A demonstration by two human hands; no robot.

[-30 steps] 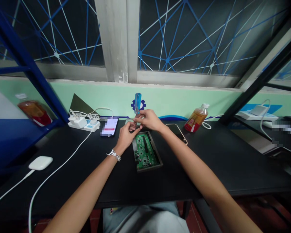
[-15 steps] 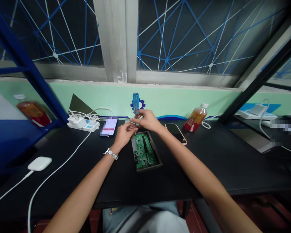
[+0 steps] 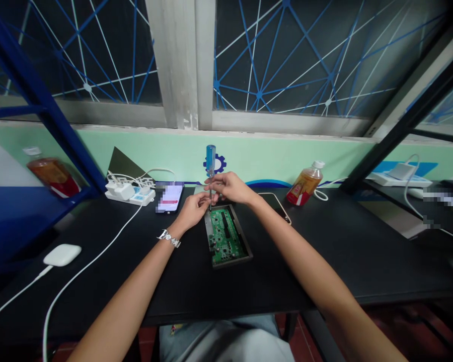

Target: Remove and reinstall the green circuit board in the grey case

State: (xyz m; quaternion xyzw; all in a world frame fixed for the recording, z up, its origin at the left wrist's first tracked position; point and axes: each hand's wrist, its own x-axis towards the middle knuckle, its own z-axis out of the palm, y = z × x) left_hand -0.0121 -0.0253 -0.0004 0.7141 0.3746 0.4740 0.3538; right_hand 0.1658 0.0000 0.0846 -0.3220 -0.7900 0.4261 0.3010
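A screwdriver (image 3: 210, 159) with a clear blue handle stands upright over the far left corner of a green circuit board (image 3: 225, 234) in a metal frame (image 3: 232, 262). My right hand (image 3: 228, 187) has its fingers closed round the upper shaft, just below the handle. My left hand (image 3: 195, 207) pinches near the lower shaft, close to the frame's far edge; its fingertips partly overlap the shaft, and what they grip is too small to make out. The tip points down at the board's corner.
Behind my left hand are a lit phone (image 3: 169, 197) and a white power strip (image 3: 133, 193) with cables. A second phone (image 3: 275, 207) and a drink bottle (image 3: 305, 184) are on the right. A white case (image 3: 62, 255) with a cable lies left.
My right hand's fingers have shifted on the screwdriver and spread slightly. My left hand and wrist have moved a little left and down. The board stays in place.
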